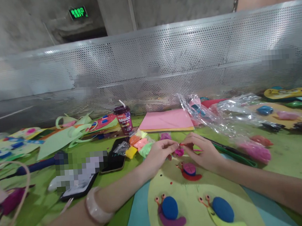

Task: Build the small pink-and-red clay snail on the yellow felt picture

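Observation:
My left hand (159,153) and my right hand (204,151) meet fingertip to fingertip above the top of a yellow oval sheet (188,201). Pinched between them is a small piece of red clay (181,144); a magenta clay lump (179,152) shows just below the fingers, and I cannot tell whether they touch it. Three clay snails lie on the sheet: a red snail (190,171) nearest the hands, a purple snail with a blue shell (170,208) and a yellow snail with a blue shell (223,209). Tiny dots sit left of the red snail.
Left of my hands are bagged coloured clay (140,144), a dark phone (115,160), another phone (79,183) and a lidded drink cup (124,120) with a straw. Pink paper (165,120) lies behind; clear plastic bags (218,118) spread right. A perforated metal panel (163,64) closes off the back.

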Tool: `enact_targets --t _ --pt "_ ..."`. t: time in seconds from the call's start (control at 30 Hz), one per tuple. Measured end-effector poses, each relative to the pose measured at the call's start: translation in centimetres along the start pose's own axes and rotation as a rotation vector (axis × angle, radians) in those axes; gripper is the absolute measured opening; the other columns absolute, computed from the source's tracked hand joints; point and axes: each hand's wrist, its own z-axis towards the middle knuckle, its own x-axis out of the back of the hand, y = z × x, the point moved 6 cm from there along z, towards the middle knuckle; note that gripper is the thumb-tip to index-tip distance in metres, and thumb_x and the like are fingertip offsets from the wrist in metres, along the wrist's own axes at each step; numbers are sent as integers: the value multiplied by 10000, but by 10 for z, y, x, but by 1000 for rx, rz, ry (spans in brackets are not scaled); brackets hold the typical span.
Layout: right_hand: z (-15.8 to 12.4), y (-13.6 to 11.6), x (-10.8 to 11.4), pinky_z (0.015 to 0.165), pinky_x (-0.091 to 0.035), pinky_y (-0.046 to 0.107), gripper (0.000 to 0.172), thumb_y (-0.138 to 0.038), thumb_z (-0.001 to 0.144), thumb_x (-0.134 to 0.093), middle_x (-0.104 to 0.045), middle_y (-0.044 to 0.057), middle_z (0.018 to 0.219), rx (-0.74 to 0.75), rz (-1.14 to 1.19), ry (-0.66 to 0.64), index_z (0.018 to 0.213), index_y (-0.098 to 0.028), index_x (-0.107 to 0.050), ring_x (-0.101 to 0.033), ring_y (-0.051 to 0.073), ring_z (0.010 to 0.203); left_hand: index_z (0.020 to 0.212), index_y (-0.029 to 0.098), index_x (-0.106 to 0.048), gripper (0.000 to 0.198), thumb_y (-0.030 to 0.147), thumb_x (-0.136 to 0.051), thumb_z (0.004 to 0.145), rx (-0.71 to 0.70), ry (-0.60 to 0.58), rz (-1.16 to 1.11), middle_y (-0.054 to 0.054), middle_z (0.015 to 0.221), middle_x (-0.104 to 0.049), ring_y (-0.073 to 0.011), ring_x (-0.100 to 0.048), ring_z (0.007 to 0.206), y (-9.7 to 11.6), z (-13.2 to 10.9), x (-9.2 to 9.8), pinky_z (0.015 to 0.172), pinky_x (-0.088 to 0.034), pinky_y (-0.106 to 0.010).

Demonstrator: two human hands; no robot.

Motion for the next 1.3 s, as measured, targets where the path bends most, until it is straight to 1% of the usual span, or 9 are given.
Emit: enact_targets --t 0.23,0.37,0.47,0.63,0.73,0.83,1.03,1.13,1.3 --pt "-2 -1 1 514 -435 234 98 -170 861 -490 -528 23 696 33 -13 16 799 -181 -566 -513 128 603 816 129 -632 308 425 -636 731 -1 -31 39 26 585 -509 -58 -369 465 4 -3 -2 447 -246 -198" --pt "-4 -6 1 512 -418 237 92 -154 851 -499 -529 24 686 81 -30 25 797 -179 -568 -505 131 608 827 127 -636 316 430 -627 740 -20 -39 65 40 556 -474 -61 -358 464 7 -4 -4 445 -235 -203" --pt "-5 -10 1 526 -425 246 110 -151 855 -488 -535 27 683 106 -37 22 790 -183 -572 -511 136 625 815 126 -638 328 443 -631 731 -29 -47 77 38 553 -474 -64 -353 470 8 -4 -4 451 -235 -209" --pt "-5 -7 1 548 -453 254 127 -163 865 -491 -547 28 683 113 -36 25 783 -186 -585 -529 137 637 799 121 -637 365 477 -626 720 -12 -70 84 39 535 -449 -65 -317 460 6 -4 -6 443 -207 -217" --pt "-4 -2 0 575 -480 251 136 -184 885 -487 -574 31 728 94 -41 25 831 -198 -611 -559 136 675 815 121 -631 370 481 -613 728 -16 -47 97 56 495 -396 -68 -288 447 5 -3 -4 438 -180 -223" --pt "-3 1 1 572 -497 244 148 -233 895 -489 -580 36 772 71 -56 37 875 -216 -634 -571 137 698 821 130 -625 344 463 -607 737 -25 -15 112 64 493 -374 -69 -282 448 4 -3 -1 441 -173 -223" --pt "-3 1 2 507 -486 218 147 -259 890 -506 -554 37 777 67 -68 60 899 -209 -643 -555 131 676 779 150 -603 279 428 -598 751 -61 19 161 53 556 -445 -67 -315 457 8 -4 1 442 -197 -214" --pt "-4 1 1 525 -490 223 123 -239 878 -527 -556 34 775 76 -66 57 910 -210 -642 -557 132 682 759 157 -590 264 421 -596 758 -80 16 187 48 582 -476 -70 -342 471 12 -5 0 451 -225 -211" --pt "-6 0 0 557 -499 243 127 -226 879 -517 -569 35 791 75 -47 55 910 -218 -640 -561 132 678 767 161 -602 240 401 -600 759 -129 15 210 23 642 -542 -98 -436 546 19 -7 -2 504 -292 -216"
